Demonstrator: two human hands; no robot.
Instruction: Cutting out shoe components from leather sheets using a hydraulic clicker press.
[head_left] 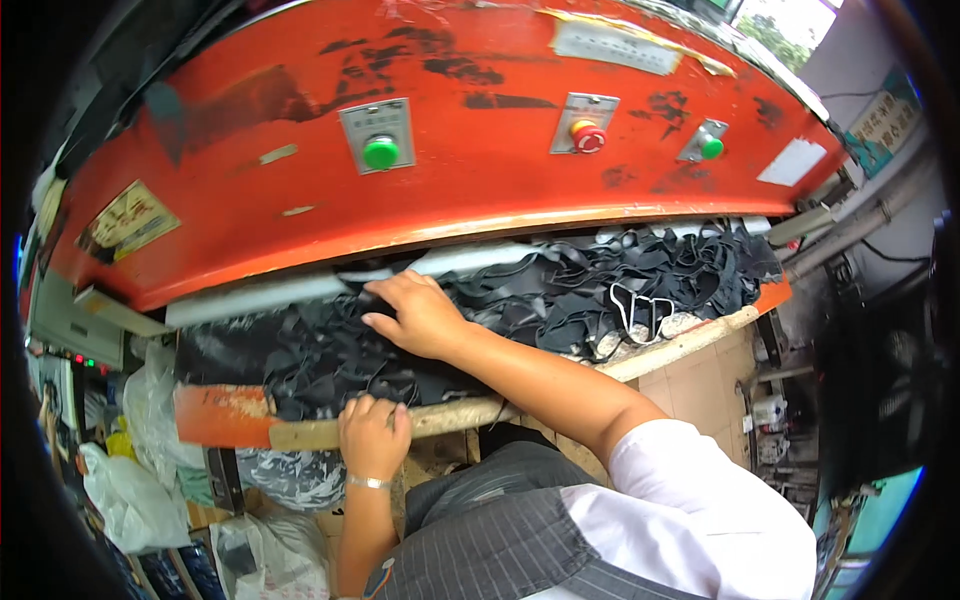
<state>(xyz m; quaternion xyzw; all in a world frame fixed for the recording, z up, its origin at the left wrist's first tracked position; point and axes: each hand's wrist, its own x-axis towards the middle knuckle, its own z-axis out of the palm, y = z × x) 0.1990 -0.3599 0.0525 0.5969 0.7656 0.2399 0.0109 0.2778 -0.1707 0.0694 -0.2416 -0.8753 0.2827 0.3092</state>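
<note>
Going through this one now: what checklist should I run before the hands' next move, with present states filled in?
1. Right hand well away from the red machine: not ok, close to its lower edge.
2. Left hand off the pale front rail: not ok, it rests there.
3. Black scraps cleared away: not ok, heaped around the right hand.
4. Red button unobstructed: ok.
5. Right hand gripping a scrap: cannot tell.

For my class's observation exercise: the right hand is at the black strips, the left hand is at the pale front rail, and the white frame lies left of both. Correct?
Not quite: the right hand is at the black strips, the left hand at the pale front rail, but the head view shows the white frame right of both, not left.
</note>
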